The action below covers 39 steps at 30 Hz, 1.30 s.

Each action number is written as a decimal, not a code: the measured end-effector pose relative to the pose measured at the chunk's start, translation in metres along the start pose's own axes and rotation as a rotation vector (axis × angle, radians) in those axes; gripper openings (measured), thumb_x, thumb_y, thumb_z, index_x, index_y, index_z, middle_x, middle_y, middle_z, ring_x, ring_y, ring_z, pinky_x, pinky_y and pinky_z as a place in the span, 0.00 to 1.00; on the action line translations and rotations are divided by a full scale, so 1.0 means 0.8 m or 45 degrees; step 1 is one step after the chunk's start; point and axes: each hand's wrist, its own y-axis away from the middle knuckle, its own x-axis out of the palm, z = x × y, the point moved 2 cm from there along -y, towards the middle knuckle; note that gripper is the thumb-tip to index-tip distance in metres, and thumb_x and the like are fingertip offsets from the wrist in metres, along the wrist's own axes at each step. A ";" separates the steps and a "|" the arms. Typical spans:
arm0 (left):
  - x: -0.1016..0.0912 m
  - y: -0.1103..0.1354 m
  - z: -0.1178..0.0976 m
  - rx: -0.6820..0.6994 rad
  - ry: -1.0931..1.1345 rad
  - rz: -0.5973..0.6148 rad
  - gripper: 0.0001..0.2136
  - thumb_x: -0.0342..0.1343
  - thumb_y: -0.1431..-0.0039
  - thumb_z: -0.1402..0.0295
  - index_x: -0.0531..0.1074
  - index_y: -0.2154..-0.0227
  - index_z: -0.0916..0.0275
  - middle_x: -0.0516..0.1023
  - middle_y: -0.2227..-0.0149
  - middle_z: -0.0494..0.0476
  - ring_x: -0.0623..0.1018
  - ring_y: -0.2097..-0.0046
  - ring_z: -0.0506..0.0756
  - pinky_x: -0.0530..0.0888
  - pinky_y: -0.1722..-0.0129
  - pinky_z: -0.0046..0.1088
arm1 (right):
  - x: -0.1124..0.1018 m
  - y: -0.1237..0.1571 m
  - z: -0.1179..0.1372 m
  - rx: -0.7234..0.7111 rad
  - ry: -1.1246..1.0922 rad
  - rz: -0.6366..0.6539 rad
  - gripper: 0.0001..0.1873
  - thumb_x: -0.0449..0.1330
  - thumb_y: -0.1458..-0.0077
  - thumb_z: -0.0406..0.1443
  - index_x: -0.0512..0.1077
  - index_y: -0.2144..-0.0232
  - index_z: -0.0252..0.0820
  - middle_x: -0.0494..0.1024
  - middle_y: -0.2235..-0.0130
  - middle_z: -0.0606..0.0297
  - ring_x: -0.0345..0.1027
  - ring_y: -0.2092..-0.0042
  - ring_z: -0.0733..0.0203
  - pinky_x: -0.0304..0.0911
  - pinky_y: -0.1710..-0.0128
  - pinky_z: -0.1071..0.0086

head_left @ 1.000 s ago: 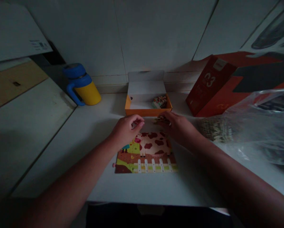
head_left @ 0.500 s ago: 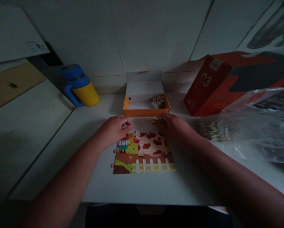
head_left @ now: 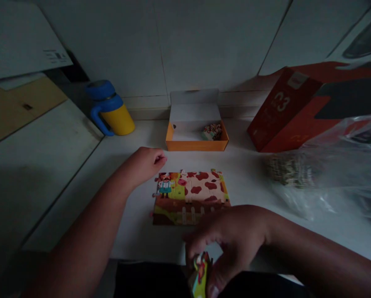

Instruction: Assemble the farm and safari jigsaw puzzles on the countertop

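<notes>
A partly joined jigsaw puzzle [head_left: 204, 188] of a spotted cow, a farmer and a white fence lies flat on the table. My left hand [head_left: 150, 162] rests just beyond its upper left corner, fingers curled in and thumb against them; whatever may be inside is hidden. Low in the view, over the table's front edge, my right hand [head_left: 232, 240] grips a small stack of puzzle pieces [head_left: 201, 275] between thumb and fingers. The top piece is green with a red and white figure. This hand covers the puzzle's lower right part.
An open orange box [head_left: 198, 145] with more pieces [head_left: 212, 131] stands behind the puzzle. A blue and yellow mug [head_left: 112, 109] is at the back left. On the right are a red box [head_left: 281, 109] and a clear plastic bag [head_left: 337, 165] beside bundled pieces [head_left: 292, 169].
My right hand has come from the puzzle's upper right edge down toward me, bringing the stack of pieces. My left hand's fingers have closed further. The view has shifted slightly.
</notes>
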 end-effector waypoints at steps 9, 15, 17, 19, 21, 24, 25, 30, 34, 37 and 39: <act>0.004 -0.001 -0.002 0.071 0.033 0.065 0.14 0.57 0.34 0.56 0.81 0.61 0.60 0.83 0.61 0.58 0.80 0.63 0.56 0.72 0.60 0.31 | -0.017 0.015 0.006 0.115 0.140 -0.258 0.19 0.74 0.45 0.40 0.80 0.53 0.37 0.83 0.57 0.60 0.76 0.56 0.62 0.68 0.54 0.72; 0.013 0.002 0.006 0.101 0.070 0.135 0.26 0.72 0.51 0.51 0.77 0.53 0.61 0.77 0.50 0.60 0.79 0.54 0.59 0.74 0.54 0.32 | -0.025 0.019 0.021 0.153 0.334 -0.469 0.13 0.71 0.41 0.40 0.79 0.56 0.41 0.81 0.59 0.64 0.75 0.58 0.62 0.68 0.56 0.71; 0.014 0.004 0.007 0.062 0.094 0.149 0.26 0.73 0.53 0.51 0.76 0.55 0.60 0.77 0.51 0.59 0.78 0.54 0.60 0.73 0.55 0.33 | -0.030 0.022 0.025 0.145 0.361 -0.592 0.12 0.69 0.39 0.41 0.78 0.55 0.42 0.81 0.58 0.65 0.75 0.57 0.62 0.69 0.54 0.70; 0.015 0.004 0.006 0.020 0.114 0.158 0.24 0.73 0.55 0.53 0.74 0.58 0.60 0.76 0.52 0.59 0.78 0.55 0.60 0.73 0.57 0.33 | -0.035 0.025 0.023 0.131 0.316 -0.691 0.13 0.68 0.37 0.43 0.77 0.54 0.43 0.81 0.57 0.65 0.75 0.56 0.61 0.70 0.53 0.68; 0.015 0.004 0.004 -0.015 0.141 0.162 0.23 0.73 0.56 0.55 0.71 0.61 0.59 0.77 0.55 0.58 0.77 0.57 0.59 0.72 0.60 0.32 | -0.038 0.027 0.018 0.132 0.260 -0.744 0.14 0.66 0.36 0.44 0.77 0.53 0.42 0.81 0.55 0.64 0.75 0.55 0.60 0.70 0.52 0.67; 0.016 0.005 0.002 -0.038 0.197 0.176 0.23 0.72 0.55 0.57 0.67 0.62 0.57 0.77 0.60 0.55 0.76 0.61 0.58 0.70 0.64 0.31 | -0.042 0.027 0.012 0.175 0.298 -0.739 0.14 0.66 0.35 0.43 0.76 0.52 0.43 0.82 0.55 0.64 0.75 0.55 0.60 0.70 0.53 0.66; 0.016 0.005 0.001 -0.035 0.213 0.185 0.24 0.72 0.55 0.57 0.66 0.61 0.57 0.77 0.60 0.53 0.76 0.62 0.57 0.69 0.65 0.31 | -0.042 0.026 0.011 0.197 0.338 -0.721 0.14 0.66 0.36 0.43 0.76 0.52 0.43 0.82 0.55 0.65 0.75 0.56 0.60 0.70 0.53 0.67; 0.018 0.007 0.002 0.028 0.272 0.196 0.21 0.70 0.50 0.58 0.65 0.60 0.56 0.78 0.62 0.51 0.77 0.63 0.56 0.68 0.66 0.30 | -0.042 0.024 0.014 0.195 0.432 -0.738 0.14 0.65 0.34 0.44 0.76 0.51 0.43 0.82 0.54 0.64 0.76 0.55 0.59 0.70 0.53 0.67; 0.020 0.005 0.003 0.065 0.354 0.209 0.12 0.62 0.40 0.59 0.70 0.57 0.56 0.80 0.63 0.52 0.78 0.64 0.55 0.69 0.65 0.29 | -0.049 0.023 0.009 0.177 0.736 -1.022 0.17 0.61 0.32 0.42 0.74 0.44 0.41 0.81 0.49 0.55 0.76 0.49 0.53 0.70 0.47 0.59; 0.021 0.002 0.004 0.084 0.367 0.247 0.09 0.59 0.37 0.59 0.74 0.58 0.57 0.81 0.63 0.53 0.78 0.64 0.55 0.70 0.64 0.29 | -0.053 0.021 0.000 0.185 0.961 -1.044 0.25 0.60 0.32 0.39 0.68 0.35 0.41 0.75 0.37 0.48 0.68 0.36 0.46 0.60 0.35 0.48; 0.021 -0.001 0.007 0.082 0.400 0.275 0.10 0.57 0.36 0.58 0.76 0.60 0.58 0.82 0.64 0.53 0.78 0.65 0.55 0.70 0.65 0.28 | -0.055 0.020 -0.005 0.227 0.999 -1.010 0.29 0.60 0.32 0.39 0.65 0.31 0.41 0.72 0.34 0.47 0.64 0.33 0.44 0.57 0.32 0.46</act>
